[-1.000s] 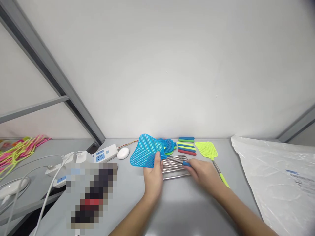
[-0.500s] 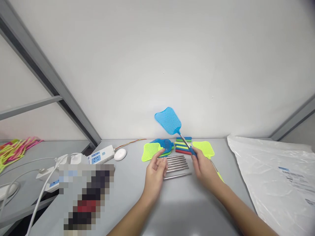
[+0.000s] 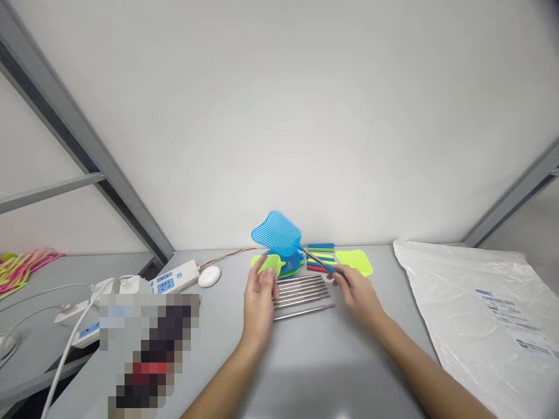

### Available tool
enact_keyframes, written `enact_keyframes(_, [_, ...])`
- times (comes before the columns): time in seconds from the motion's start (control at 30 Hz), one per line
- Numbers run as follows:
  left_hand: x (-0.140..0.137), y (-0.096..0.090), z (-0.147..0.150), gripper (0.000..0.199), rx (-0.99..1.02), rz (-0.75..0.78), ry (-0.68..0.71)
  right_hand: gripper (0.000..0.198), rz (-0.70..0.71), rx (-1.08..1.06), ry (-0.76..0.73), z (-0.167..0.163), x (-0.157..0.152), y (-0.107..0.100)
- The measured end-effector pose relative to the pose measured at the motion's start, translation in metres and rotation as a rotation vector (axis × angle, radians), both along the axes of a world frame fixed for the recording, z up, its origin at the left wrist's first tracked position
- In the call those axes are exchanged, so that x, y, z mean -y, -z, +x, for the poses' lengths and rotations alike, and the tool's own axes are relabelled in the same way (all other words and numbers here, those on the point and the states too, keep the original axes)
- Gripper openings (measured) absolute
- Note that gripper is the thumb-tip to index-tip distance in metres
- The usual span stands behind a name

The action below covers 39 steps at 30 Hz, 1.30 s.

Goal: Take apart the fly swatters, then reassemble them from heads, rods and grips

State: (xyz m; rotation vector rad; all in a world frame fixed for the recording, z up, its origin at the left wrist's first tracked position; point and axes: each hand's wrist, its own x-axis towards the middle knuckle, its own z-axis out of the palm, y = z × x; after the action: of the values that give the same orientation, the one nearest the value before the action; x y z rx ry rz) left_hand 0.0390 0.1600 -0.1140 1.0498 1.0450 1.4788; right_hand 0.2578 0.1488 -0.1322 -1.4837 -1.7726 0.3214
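Out from the closed fingers of the right hand (image 3: 358, 291) reaches a bright-blue fly swatter (image 3: 278, 234), its broad plastic head perforated all over, its thin metal shaft (image 3: 313, 256) joined to a smooth blue grip (image 3: 332, 268). Those fingers are clamped round the grip; the swatter is off the worktop (image 3: 218, 372), its long axis slanting up and leftward from them, head foremost. The left hand (image 3: 257, 297) has its fingers loosely parted, index raised, gripping nothing that I can see. Just right of these fingers lies a row of shiny, slender metal rods (image 3: 301, 290), side by side. Beyond the rods, short smooth tubes (image 3: 324, 256) in blue, green, yellow and red lie nearly parallel. Past the right fingers rests a flat yellow-green mesh head (image 3: 354, 262). Well to their right spreads a crinkled, whitish plastic bag (image 3: 463, 302) with printing; I cannot tell whether it holds anything.
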Motion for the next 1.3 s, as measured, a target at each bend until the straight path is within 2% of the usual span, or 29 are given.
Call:
enact_keyframes(0.07, [-0.006, -0.001, -0.006, 0.044, 0.055, 0.023, -0.090, 0.031, 0.020, 0.079, -0.046, -0.003, 0.003, -0.003])
enact_keyframes(0.2, [-0.017, 0.001, -0.015, 0.023, 0.121, 0.055, -0.148, 0.029, 0.046, 0.124, -0.103, -0.011, 0.008, -0.004])
enact_keyframes(0.33, [-0.019, 0.002, -0.018, 0.023, 0.152, 0.158, -0.179, 0.028, 0.048, 0.180, -0.157, -0.010, 0.005, -0.008])
enact_keyframes(0.43, [-0.017, -0.004, -0.020, 0.024, 0.107, 0.212, -0.196, 0.031, 0.037, 0.224, -0.149, -0.002, 0.007, -0.022])
enact_keyframes(0.53, [-0.014, -0.008, -0.022, 0.041, -0.015, 0.218, -0.182, 0.032, 0.038, 0.226, -0.078, 0.008, 0.021, -0.041])
enact_keyframes(0.6, [-0.013, -0.009, -0.021, 0.048, -0.035, 0.226, -0.118, 0.031, 0.026, 0.228, -0.071, 0.014, 0.038, -0.049])
enact_keyframes(0.73, [-0.006, -0.004, -0.011, 0.061, 0.033, 0.270, 0.153, 0.026, -0.005, 0.228, -0.110, 0.023, 0.074, -0.052])
enact_keyframes(0.8, [-0.003, -0.003, -0.005, 0.061, 0.003, 0.287, 0.223, 0.025, -0.052, 0.231, -0.095, 0.030, 0.089, -0.050])
enact_keyframes(0.87, [-0.003, -0.003, 0.003, 0.055, -0.108, 0.285, 0.275, 0.023, -0.108, 0.231, -0.051, 0.041, 0.101, -0.048])
enact_keyframes(1.0, [-0.024, -0.008, 0.030, 0.043, -0.552, 0.297, 0.365, 0.023, -0.206, 0.231, 0.091, 0.067, 0.118, -0.034])
enact_keyframes(1.07, [-0.043, -0.011, 0.054, 0.040, -0.830, 0.412, 0.371, 0.025, -0.214, 0.240, 0.202, 0.077, 0.122, -0.022])
enact_keyframes(1.17, [-0.077, -0.013, 0.102, 0.035, -0.936, 0.501, 0.450, 0.029, -0.239, 0.301, 0.350, 0.079, 0.121, -0.005])
enact_keyframes(1.3, [-0.116, -0.006, 0.165, 0.029, -1.100, 0.579, 0.521, 0.032, -0.346, 0.465, 0.441, 0.062, 0.106, 0.005])
